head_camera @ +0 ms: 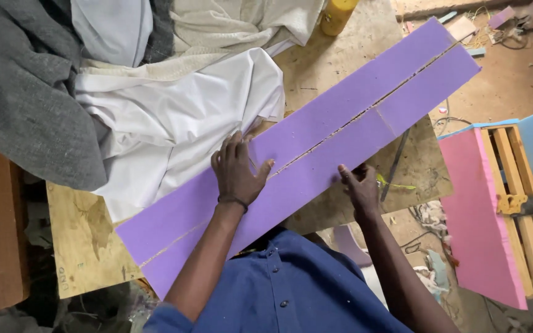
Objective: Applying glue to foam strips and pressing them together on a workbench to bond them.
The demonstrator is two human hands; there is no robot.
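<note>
My left hand (237,174) presses flat, fingers spread, on the purple foam board (316,154) lying across the bench (87,246). My right hand (361,188) pinches its near edge. The lengthwise cut looks nearly complete.

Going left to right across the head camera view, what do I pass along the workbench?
Grey cloth → white cloth → left hand flat on the purple foam board → right hand at the board's near edge → pink foam slab → wooden pallet.
</note>
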